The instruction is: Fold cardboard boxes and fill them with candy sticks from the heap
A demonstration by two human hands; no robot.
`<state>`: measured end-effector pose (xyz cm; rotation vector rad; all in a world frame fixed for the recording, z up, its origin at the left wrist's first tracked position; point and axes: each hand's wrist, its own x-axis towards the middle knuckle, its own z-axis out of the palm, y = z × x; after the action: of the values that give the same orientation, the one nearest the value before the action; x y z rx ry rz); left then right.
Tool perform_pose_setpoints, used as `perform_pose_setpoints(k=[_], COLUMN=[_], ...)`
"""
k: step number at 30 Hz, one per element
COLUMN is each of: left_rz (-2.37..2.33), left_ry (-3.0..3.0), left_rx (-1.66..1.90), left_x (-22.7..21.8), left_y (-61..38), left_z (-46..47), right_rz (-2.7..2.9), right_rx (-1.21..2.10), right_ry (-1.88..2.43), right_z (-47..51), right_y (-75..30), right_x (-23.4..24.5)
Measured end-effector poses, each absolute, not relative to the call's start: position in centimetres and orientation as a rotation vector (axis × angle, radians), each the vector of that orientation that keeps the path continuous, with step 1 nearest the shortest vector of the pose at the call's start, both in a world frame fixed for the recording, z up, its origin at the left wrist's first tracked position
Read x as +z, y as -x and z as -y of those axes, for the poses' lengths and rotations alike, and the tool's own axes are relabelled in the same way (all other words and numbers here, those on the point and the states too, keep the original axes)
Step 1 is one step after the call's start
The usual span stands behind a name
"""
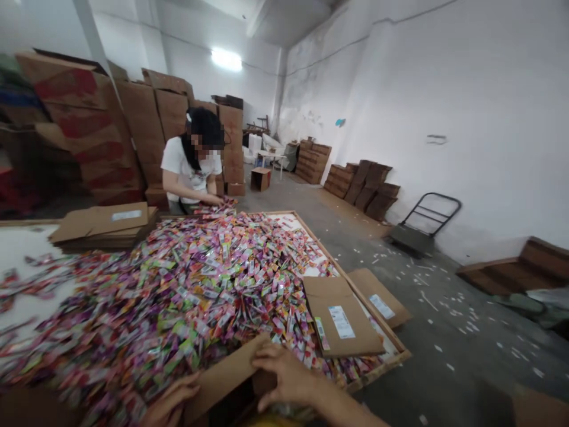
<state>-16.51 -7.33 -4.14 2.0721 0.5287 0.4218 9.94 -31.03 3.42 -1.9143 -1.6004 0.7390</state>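
An open cardboard box [231,379] is at the bottom of the view, close to my body, its dark inside partly showing. My right hand [282,370] is curled over the right end of its raised flap, with the fingers on the cardboard. At the box's left side, my left hand [173,400] grips the edge; its lower part is cut off by the frame. Just beyond the box spreads a large heap of small colourful wrapped packets [213,284]. Something yellow and shiny shows near the box opening, too blurred to name.
A flat labelled carton [342,317] lies on the heap at right, another [382,299] beside it over the table edge [329,255]. Folded cartons [102,222] lie at left. Across the table a person [195,163] handles packets. A platform trolley [420,228] stands by the wall.
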Motion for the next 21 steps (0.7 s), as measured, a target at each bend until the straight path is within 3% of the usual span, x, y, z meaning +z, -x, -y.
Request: perform_pose_setpoints(k=[4,7,10,14,21], left_rz=[-0.575,-0.695,-0.832,-0.771,-0.549], left_ry=[-2.417,-2.605,-2.702,-2.736,-2.763], left_rx=[0.048,-0.076,-0.141,-0.028,0.084], left_x=[2.9,5.5,5.1,2.8,1.0], left_y=[14.8,12.1,10.6,11.0,11.1], left_z=[10.8,12.6,13.6,14.6,15.0], right_rz=[1.647,1.513,1.406,1.761,1.795], right_rx=[0.764,0.788,0.610,0.394,0.440], right_ry=[1.924,2.030,2.271,2.276,2.226], right_z=[28.4,26.2,24.8,24.7,24.1], right_y=[-10.9,-11.3,-9.8,-6.6,-6.4], right_x=[3.5,3.5,3.1,2.4,1.8])
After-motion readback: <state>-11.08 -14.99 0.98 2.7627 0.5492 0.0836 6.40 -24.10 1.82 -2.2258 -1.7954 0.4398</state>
